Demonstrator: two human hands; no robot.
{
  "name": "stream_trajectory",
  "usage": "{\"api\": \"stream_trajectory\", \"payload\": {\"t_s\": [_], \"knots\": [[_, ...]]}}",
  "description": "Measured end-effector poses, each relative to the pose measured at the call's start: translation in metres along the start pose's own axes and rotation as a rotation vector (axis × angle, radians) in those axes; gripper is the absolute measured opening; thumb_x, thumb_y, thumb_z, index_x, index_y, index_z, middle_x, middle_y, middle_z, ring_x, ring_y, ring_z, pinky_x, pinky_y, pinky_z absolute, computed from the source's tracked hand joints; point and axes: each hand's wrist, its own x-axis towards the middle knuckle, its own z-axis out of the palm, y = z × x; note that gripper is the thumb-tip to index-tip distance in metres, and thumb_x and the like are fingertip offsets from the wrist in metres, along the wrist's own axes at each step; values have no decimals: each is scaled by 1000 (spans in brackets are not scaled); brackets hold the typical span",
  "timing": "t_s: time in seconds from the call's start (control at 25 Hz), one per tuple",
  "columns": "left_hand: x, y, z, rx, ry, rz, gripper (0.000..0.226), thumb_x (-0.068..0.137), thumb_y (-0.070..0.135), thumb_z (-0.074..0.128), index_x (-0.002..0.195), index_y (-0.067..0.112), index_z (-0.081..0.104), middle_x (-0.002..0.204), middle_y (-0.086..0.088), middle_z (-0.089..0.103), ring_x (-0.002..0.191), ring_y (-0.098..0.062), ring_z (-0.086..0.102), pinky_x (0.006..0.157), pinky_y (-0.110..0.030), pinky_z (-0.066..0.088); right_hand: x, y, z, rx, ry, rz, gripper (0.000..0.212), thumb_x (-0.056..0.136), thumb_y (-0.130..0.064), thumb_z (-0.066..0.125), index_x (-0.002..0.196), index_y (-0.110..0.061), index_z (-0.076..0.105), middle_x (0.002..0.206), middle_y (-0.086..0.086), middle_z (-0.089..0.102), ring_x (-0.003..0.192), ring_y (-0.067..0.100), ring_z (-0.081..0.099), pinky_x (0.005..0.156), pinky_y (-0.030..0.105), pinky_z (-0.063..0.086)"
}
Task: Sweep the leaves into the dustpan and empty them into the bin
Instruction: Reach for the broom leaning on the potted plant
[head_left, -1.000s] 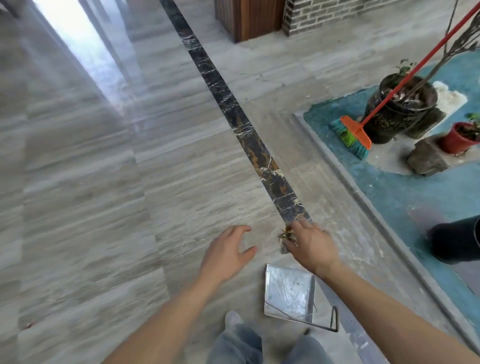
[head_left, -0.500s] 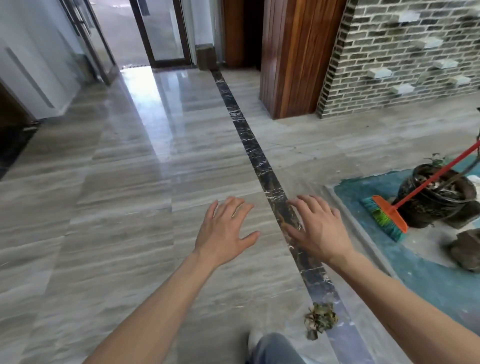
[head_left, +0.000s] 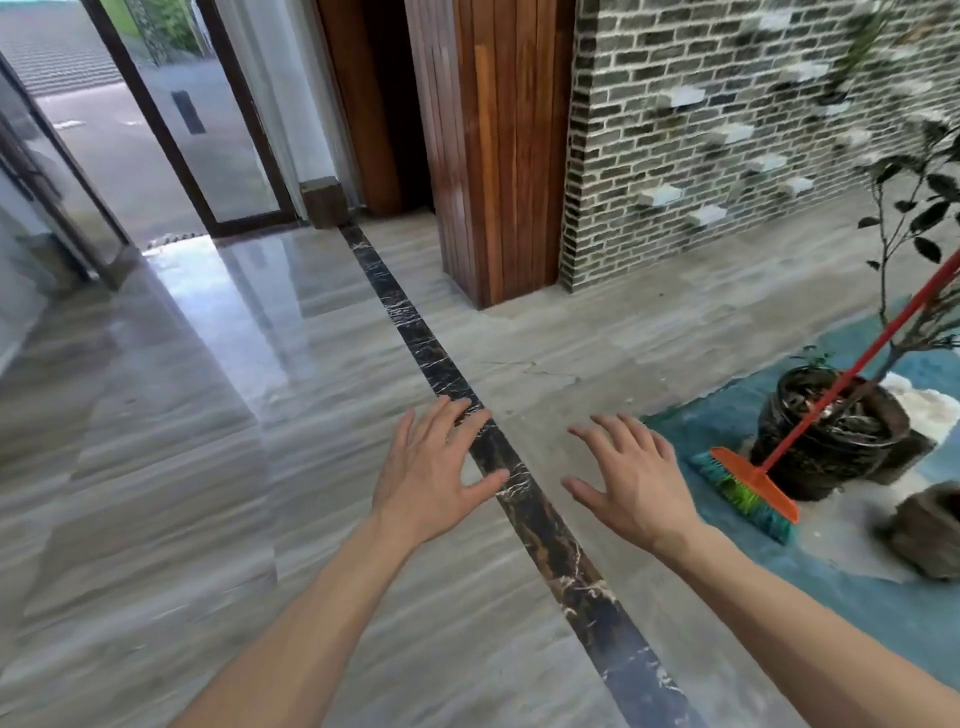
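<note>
My left hand (head_left: 434, 470) and my right hand (head_left: 631, 478) are stretched out in front of me, palms down, fingers spread, holding nothing. They hover over the grey marble floor on either side of a dark marble strip (head_left: 519, 488). A broom with an orange head (head_left: 753, 486) and a red handle leans on a dark plant pot (head_left: 826, 441) to the right of my right hand. The leaves, the dustpan and the bin are out of view.
A wooden pillar (head_left: 493, 145) and a grey brick wall (head_left: 727, 119) stand ahead. Glass doors (head_left: 171, 114) are at the far left. A teal floor patch (head_left: 857, 597) with a rock (head_left: 924, 535) lies at the right.
The view has tilted up from the floor. The dustpan and the leaf pile have dropped out of sight. My right hand let go of the leaves and both hands rose, open.
</note>
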Motion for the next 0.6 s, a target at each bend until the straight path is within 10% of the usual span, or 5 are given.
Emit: {"api": "stream_trajectory", "payload": {"t_s": [0.6], "knots": [[364,44,108,-67,-80,490,77,81,75,29,147,35,29,156,5,27,147,-17,17,121,-44,9,209,177,25,-123,48,443,62,82,-59,56,137,-37,40,147,-3,41,141,25,29,109,48,31]]}}
